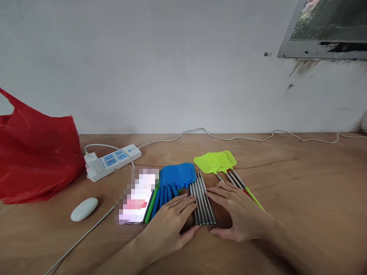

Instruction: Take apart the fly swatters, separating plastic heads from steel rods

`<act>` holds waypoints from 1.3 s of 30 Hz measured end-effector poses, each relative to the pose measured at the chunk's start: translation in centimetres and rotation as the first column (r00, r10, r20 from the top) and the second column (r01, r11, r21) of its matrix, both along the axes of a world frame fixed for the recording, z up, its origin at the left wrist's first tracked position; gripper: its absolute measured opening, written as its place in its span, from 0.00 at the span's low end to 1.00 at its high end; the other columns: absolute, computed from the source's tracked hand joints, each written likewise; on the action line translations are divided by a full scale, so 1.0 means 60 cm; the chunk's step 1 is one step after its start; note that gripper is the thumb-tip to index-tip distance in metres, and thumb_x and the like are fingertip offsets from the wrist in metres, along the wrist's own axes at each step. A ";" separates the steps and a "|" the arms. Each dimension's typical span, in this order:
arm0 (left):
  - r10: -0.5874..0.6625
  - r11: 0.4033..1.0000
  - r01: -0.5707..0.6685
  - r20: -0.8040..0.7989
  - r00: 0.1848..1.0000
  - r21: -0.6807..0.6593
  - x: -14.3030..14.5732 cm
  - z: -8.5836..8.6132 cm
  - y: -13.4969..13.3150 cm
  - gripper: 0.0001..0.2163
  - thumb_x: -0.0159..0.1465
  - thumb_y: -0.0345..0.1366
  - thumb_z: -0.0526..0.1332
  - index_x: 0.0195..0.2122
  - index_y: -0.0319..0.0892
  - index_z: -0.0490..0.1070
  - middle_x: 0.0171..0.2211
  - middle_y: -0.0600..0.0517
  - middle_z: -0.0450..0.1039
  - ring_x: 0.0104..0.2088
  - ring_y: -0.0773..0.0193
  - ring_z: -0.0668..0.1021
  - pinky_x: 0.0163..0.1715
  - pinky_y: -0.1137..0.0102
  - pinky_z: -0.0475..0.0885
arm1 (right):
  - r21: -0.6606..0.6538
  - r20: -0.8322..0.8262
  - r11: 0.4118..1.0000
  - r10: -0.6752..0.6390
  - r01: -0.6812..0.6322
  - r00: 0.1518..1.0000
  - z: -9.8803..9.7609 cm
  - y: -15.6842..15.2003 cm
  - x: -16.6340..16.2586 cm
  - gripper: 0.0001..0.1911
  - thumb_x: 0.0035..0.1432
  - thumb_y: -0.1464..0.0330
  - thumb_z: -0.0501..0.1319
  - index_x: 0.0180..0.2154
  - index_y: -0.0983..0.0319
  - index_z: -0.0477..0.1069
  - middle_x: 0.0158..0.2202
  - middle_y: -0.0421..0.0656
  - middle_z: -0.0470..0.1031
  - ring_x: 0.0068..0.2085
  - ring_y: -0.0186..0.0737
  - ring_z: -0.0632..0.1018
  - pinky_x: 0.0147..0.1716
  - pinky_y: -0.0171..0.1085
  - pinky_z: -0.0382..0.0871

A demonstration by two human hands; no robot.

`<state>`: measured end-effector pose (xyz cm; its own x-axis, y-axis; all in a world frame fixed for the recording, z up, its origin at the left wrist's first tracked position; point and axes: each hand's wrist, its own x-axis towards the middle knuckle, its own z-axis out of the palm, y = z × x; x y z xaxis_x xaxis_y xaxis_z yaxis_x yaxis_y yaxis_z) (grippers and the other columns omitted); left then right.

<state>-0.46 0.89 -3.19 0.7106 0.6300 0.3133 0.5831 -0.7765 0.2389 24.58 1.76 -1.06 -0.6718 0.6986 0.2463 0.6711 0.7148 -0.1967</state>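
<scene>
Several slim metal rods [203, 200] lie side by side on the table, pointing away from me. My left hand [172, 223] rests along their left side, fingers stretched and fingertips at the rods. On the other side is my right hand [239, 214], fingers extended, its fingertips near the rods' right edge. Blue mesh fly-swatter heads [178, 175] are stacked just beyond my left hand. Blue tube handles [162, 196] and a green one [151, 206] lie partly beneath or behind that hand. Yellow-green fly swatters [213, 162] with metal shafts lie past my right hand, which covers part of them.
A phone [137, 198] with a lit, blurred screen lies left of the handles. Farther left are a white power strip [114, 162], a white mouse [84, 209] and a red plastic bag [37, 152]. A white cable [237, 137] runs along the wall.
</scene>
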 end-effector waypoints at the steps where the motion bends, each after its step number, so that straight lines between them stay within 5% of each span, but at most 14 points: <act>1: 0.000 1.000 0.000 0.003 1.000 0.010 0.000 0.000 0.000 0.20 0.63 0.34 0.66 0.56 0.36 0.70 0.59 0.39 0.73 0.59 0.48 0.75 0.59 0.54 0.73 | -0.012 -0.002 1.000 0.014 -0.014 1.000 0.001 0.000 0.001 0.38 0.49 0.51 0.69 0.56 0.68 0.73 0.53 0.54 0.77 0.53 0.57 0.74 0.58 0.53 0.65; 7: -0.018 1.000 0.018 0.005 1.000 0.011 -0.002 0.002 0.003 0.19 0.63 0.33 0.66 0.55 0.36 0.70 0.58 0.40 0.74 0.59 0.49 0.75 0.59 0.55 0.73 | -0.021 -0.022 0.999 0.045 -0.046 0.999 0.003 0.001 0.006 0.29 0.51 0.58 0.67 0.52 0.65 0.75 0.53 0.53 0.78 0.52 0.55 0.74 0.55 0.50 0.67; 21: -0.018 1.000 0.018 0.014 1.000 -0.024 -0.007 0.007 0.006 0.20 0.64 0.36 0.66 0.57 0.38 0.70 0.58 0.42 0.74 0.60 0.49 0.74 0.59 0.54 0.73 | -0.009 -0.028 1.000 0.002 -0.003 1.000 0.000 0.000 -0.004 0.23 0.55 0.61 0.65 0.51 0.65 0.75 0.50 0.52 0.79 0.49 0.54 0.75 0.50 0.51 0.72; 39: -0.042 0.998 0.042 -0.005 0.999 -0.036 -0.012 0.011 0.008 0.20 0.64 0.32 0.64 0.57 0.38 0.70 0.60 0.42 0.73 0.61 0.50 0.73 0.60 0.55 0.72 | 0.093 -0.040 0.993 -0.064 0.068 0.997 -0.022 -0.012 -0.021 0.26 0.56 0.60 0.65 0.53 0.68 0.73 0.47 0.54 0.79 0.49 0.57 0.75 0.47 0.52 0.73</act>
